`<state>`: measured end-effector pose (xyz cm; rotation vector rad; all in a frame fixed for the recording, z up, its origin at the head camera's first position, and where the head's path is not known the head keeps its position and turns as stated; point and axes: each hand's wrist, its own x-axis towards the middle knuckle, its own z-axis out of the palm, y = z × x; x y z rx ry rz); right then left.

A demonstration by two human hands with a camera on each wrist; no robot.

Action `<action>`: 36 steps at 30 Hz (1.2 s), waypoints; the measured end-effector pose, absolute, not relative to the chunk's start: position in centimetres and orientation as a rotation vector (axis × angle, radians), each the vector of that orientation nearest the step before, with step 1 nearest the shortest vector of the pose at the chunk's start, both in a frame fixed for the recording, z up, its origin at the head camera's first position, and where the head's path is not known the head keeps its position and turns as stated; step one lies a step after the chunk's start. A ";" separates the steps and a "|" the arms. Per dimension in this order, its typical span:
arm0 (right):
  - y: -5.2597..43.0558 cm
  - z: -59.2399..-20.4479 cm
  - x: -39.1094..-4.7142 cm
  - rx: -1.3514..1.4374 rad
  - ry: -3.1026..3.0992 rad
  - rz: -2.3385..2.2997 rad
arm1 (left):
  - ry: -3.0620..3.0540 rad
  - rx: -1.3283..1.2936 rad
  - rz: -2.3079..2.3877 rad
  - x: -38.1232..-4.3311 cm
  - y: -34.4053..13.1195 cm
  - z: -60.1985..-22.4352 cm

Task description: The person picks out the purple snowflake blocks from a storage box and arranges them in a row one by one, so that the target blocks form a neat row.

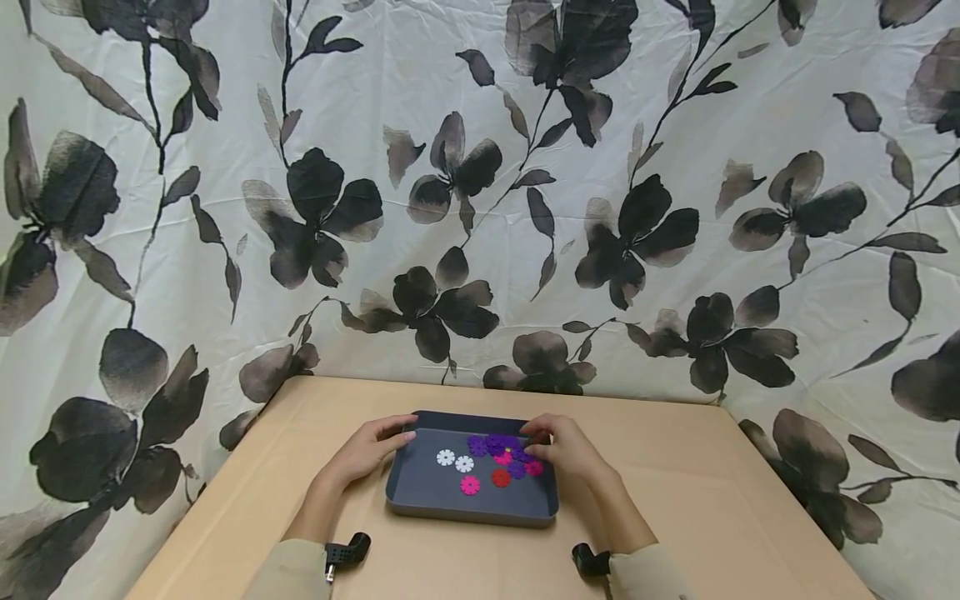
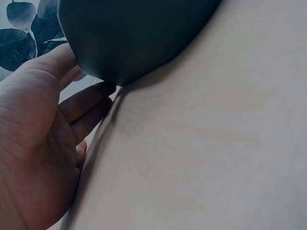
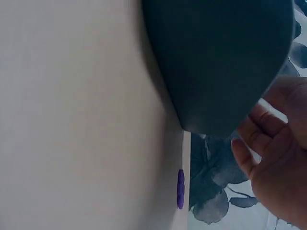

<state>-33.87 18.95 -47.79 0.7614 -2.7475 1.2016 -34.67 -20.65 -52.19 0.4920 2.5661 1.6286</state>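
Note:
A dark grey rectangular tray (image 1: pixel 423 487) lies on the table with several flower-shaped discs in it. Two white discs (image 1: pixel 446 457) are left of centre, a pink disc (image 1: pixel 470 485) and a red disc (image 1: pixel 501 477) sit nearer the front, and purple discs (image 1: pixel 477 447) cluster at the back right with more pink ones. My left hand (image 1: pixel 363 452) grips the tray's left side near the back corner, thumb over the rim. On the opposite side my right hand (image 1: pixel 572 450) holds the right rim, its thumb reaching inside beside the purple cluster. Both wrist views show fingers against the outer wall.
Beyond the tray, a purple disc (image 3: pixel 180 189) shows on the table surface in the right wrist view. The light wooden table (image 1: pixel 645 433) ends at a white cloth (image 1: pixel 525 250) printed with dark flowers. Each wrist wears a black camera mount (image 1: pixel 348 550).

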 end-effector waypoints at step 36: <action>17.2 -48.2 -34.3 0.803 -2.952 0.684 | 2.578 0.513 1.653 -34.5 -20.5 -52.1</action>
